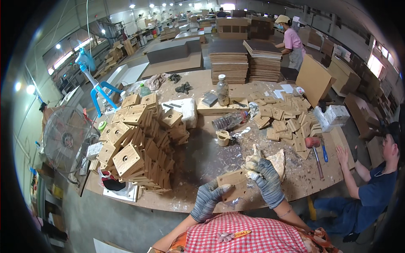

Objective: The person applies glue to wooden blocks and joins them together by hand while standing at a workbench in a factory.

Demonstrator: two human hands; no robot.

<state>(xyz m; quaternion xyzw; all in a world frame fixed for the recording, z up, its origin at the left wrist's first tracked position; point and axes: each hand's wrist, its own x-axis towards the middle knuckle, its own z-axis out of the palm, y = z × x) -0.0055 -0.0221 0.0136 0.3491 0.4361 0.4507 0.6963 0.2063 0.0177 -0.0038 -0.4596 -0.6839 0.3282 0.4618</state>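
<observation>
Left hand: gloved left hand [207, 201] closed on the lower left edge of a small wooden panel [233, 185].
Right hand: gloved right hand [265, 179] gripping the panel's right end, with a tan rag [276, 160] bunched behind the fingers.
Wooden panel: held flat between both hands, just above the near edge of the counter [202, 162].
Counter surface: large brown board, heavily spattered with pale glue and scraps, worst around the middle.
Left of counter: tall stack of square wooden blocks [139, 143], some with a round hole, leaning in ragged tiers.
Right of counter: loose spread of small wooden squares [284, 118]; a hammer [314, 147] lies at its near edge.
Centre of counter: small glue pot [222, 138], a plastic bottle [230, 120] on its side, an upright bottle [222, 90] on a plank.
Co-worker: seated person at the right, one hand [341, 154] resting open on the counter edge.
Room: large workshop, strip lights overhead, stacked boards [230, 59] behind the counter, a second person standing at them; a floor fan [63, 139] at left.
</observation>
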